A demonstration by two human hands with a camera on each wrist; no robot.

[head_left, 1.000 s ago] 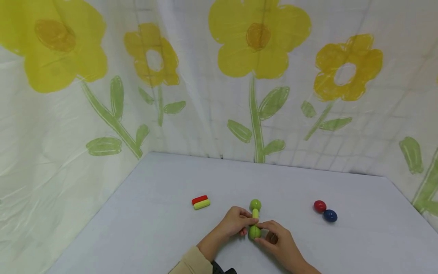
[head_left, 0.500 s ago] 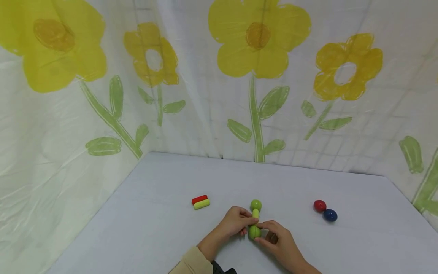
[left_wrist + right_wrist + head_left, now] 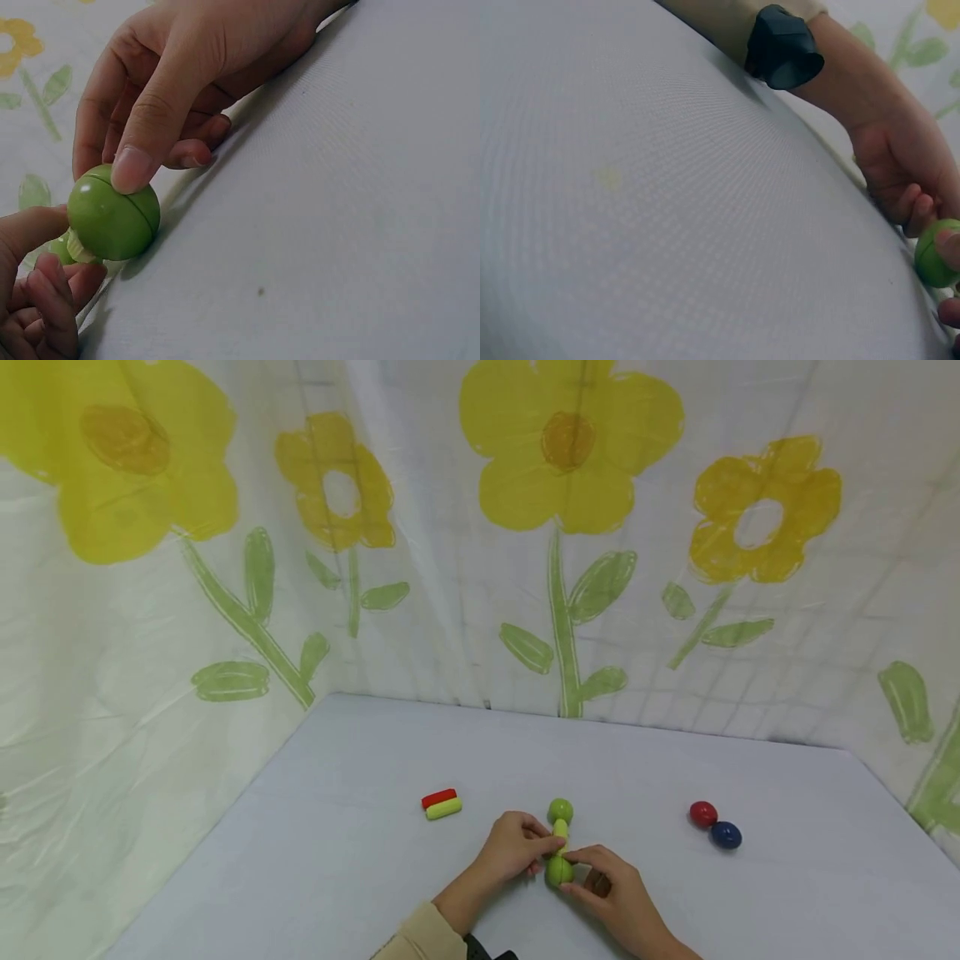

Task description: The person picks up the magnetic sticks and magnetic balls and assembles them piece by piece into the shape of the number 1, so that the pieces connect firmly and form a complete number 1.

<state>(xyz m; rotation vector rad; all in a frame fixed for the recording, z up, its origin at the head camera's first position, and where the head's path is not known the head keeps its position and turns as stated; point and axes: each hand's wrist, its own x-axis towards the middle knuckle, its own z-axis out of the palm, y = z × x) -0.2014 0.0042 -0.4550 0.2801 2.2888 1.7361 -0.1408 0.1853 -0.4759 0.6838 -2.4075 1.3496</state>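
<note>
Near the table's front middle, a yellow-green stick (image 3: 561, 832) lies in line between two green balls. The far green ball (image 3: 560, 811) sits at its far end. My left hand (image 3: 510, 850) pinches the stick between thumb and fingers. My right hand (image 3: 617, 893) holds the near green ball (image 3: 558, 871), which has a seam round it, between thumb and forefinger. In the left wrist view, the right thumb (image 3: 135, 169) presses on that ball, whose side is right at the stick's pale end (image 3: 79, 247). The right wrist view shows the same ball (image 3: 932, 259) at its right edge.
A red stick (image 3: 438, 798) and a yellow stick (image 3: 444, 808) lie side by side to the left. On the right, a red egg-shaped piece (image 3: 703, 814) is next to a dark blue one (image 3: 726, 835). A flowered curtain (image 3: 442, 610) hangs behind the white table (image 3: 360, 760).
</note>
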